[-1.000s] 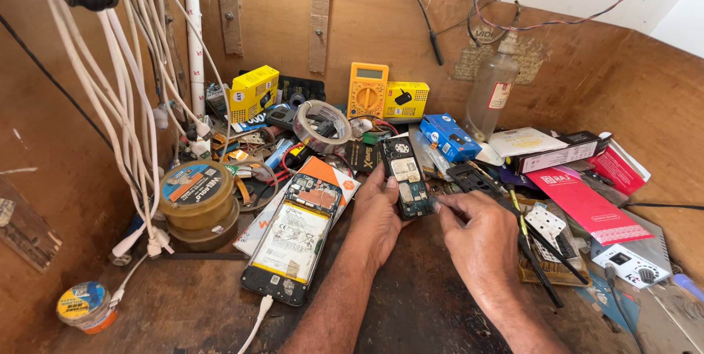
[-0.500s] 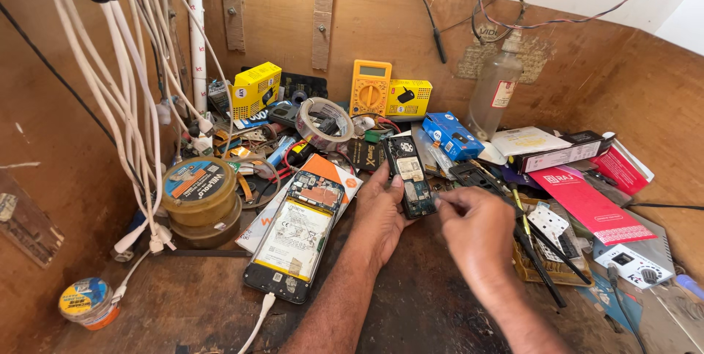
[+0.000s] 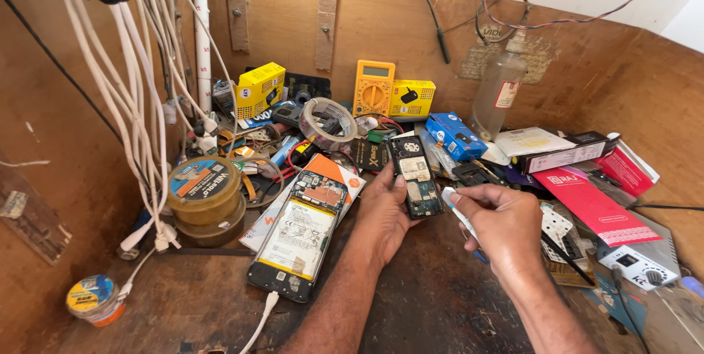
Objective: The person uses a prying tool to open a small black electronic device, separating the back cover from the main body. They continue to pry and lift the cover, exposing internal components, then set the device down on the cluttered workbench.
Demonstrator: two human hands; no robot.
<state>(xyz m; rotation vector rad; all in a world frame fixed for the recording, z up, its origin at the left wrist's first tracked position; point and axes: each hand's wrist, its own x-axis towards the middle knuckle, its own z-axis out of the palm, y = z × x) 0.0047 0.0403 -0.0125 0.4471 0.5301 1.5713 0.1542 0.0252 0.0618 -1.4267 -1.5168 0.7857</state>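
Two hands over a cluttered wooden counter. Left hand grips an opened small phone, circuit board up, held just above the counter. Right hand pinches a thin white-tipped tool beside the phone's lower edge. Stacked round tins closed — contents hidden. Opened smartphone, battery exposed, lies left, cable plugged in.

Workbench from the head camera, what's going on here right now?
A person sits at a cluttered wooden bench. The left hand holds a small opened phone, circuit board showing. The right hand pinches a thin white tool beside it. A larger opened phone lies to the left, cable plugged in.
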